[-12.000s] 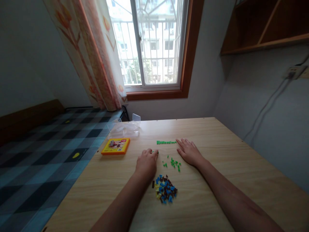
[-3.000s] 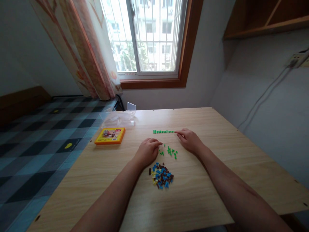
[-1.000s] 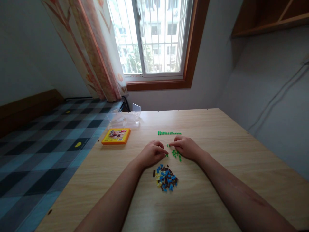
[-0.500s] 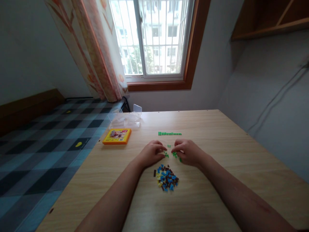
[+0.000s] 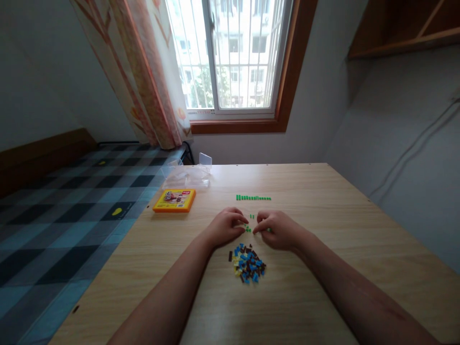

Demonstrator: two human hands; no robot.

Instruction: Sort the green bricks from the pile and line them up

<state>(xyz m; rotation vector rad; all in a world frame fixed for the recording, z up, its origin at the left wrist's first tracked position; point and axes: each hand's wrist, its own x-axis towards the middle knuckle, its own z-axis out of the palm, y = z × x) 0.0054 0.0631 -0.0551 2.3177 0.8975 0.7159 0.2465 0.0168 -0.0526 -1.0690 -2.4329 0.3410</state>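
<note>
My left hand (image 5: pixel 229 227) rests on the wooden table, fingers curved and apart, beside a few small green bricks (image 5: pixel 247 229). Opposite it, my right hand (image 5: pixel 278 230) has its index finger stretched down to the tabletop just right of those bricks; its palm covers more green pieces. Two tiny green pieces (image 5: pixel 252 216) lie between the hands, a bit farther back. Behind them runs a neat row of green bricks (image 5: pixel 253 197). Nearer to me is a mixed pile of blue, brown and pale yellow bricks (image 5: pixel 249 264).
An orange and yellow box (image 5: pixel 174 200) lies at the table's left edge, with clear plastic packaging (image 5: pixel 187 177) behind it. A checked bed (image 5: pixel 72 206) adjoins the left side. A window (image 5: pixel 237 57) and curtain (image 5: pixel 143 72) are beyond.
My right hand has shifted over the green bricks on the right, now mostly covering them, and its index finger reaches toward the left cluster. My left hand has barely moved.
</note>
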